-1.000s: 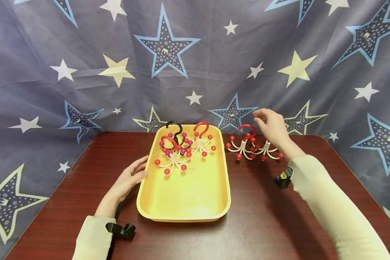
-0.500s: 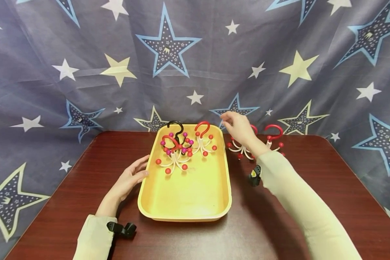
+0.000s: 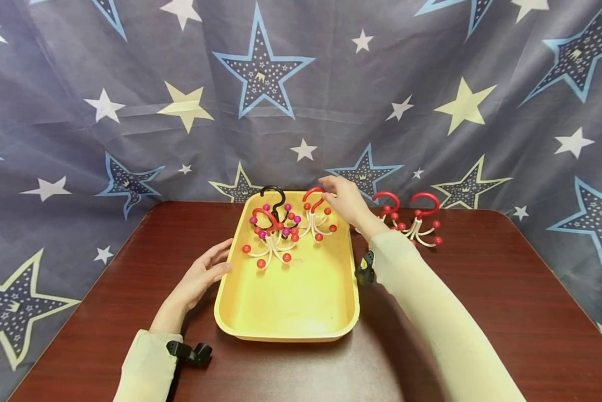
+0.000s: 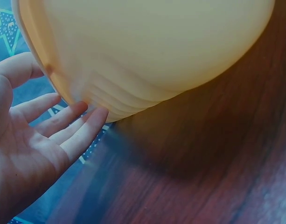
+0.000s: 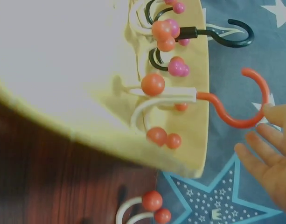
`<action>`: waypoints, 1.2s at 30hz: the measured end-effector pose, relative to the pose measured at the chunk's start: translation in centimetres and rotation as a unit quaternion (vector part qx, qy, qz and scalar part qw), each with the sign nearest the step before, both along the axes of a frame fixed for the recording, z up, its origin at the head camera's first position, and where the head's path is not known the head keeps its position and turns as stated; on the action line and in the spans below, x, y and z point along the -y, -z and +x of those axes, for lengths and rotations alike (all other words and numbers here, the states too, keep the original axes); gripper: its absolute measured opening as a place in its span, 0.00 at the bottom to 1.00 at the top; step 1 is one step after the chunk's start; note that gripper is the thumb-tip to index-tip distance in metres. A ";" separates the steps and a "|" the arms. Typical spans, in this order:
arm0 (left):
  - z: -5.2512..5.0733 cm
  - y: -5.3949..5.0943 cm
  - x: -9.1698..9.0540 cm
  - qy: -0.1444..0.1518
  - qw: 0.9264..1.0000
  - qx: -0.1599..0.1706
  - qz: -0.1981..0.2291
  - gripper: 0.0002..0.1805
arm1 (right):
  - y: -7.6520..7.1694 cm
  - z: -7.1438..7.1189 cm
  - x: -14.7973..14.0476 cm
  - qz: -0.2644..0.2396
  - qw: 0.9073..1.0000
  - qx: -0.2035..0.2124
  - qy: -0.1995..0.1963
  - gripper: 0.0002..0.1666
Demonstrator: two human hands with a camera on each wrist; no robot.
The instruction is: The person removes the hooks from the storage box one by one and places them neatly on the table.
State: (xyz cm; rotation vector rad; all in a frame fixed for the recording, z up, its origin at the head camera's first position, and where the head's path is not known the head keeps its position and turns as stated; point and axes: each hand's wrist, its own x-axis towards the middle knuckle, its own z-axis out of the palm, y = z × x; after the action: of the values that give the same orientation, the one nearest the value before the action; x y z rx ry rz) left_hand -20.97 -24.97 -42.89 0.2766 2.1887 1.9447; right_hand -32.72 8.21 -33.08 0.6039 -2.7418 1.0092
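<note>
In the head view, my left hand (image 3: pixel 197 279) rests against the left side of the yellow tray (image 3: pixel 287 336), fingers extended and thumb at the rim. My right hand (image 3: pixel 348 201) is at the tray's back right corner, beside the red hook of a white-armed hanger (image 3: pixel 311 223) with red ball tips. In the right wrist view its thumb meets or overlaps that red hook (image 5: pixel 240 122), fingers loosely extended; contact is unclear. A second red-hooked white hanger (image 3: pixel 269 245) and a black hanger (image 3: pixel 274 215) with purple balls overlap at the tray's back left.
Right of the tray, two more red-hooked white hangers stand on the brown table (image 3: pixel 481 312): one (image 3: pixel 388 204) partly behind my right arm, the other (image 3: pixel 417 226) farther right. A star-patterned cloth (image 3: pixel 326 100) hangs behind the table.
My right hand has moved left from above the two hangers on the table to the red hook in the tray, carrying nothing visible. My left hand has stayed at the tray.
</note>
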 end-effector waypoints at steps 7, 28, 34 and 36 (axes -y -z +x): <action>-0.1 0.1 0.0 -0.003 1.000 0.005 0.002 0.33 | 0.7 -0.5 0.8 0.013 1.000 -0.016 0.015 0.17; -0.2 0.1 0.1 0.002 1.000 -0.003 0.014 0.33 | -1.0 0.3 0.1 -0.017 0.998 -0.044 0.038 0.10; -0.1 0.0 0.1 -0.001 1.000 0.002 0.005 0.34 | -2.0 1.1 -1.2 -0.026 0.998 -0.054 0.031 0.11; -0.1 0.0 0.1 -0.003 1.000 0.001 0.004 0.34 | -2.3 1.5 -1.7 -0.033 0.997 -0.062 0.029 0.10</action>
State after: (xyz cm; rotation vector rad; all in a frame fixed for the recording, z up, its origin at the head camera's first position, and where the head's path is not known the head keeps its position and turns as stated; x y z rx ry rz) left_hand -21.08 -25.07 -42.89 0.2700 2.1826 1.9559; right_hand -31.18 9.94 -30.83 0.5543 -2.5931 1.0089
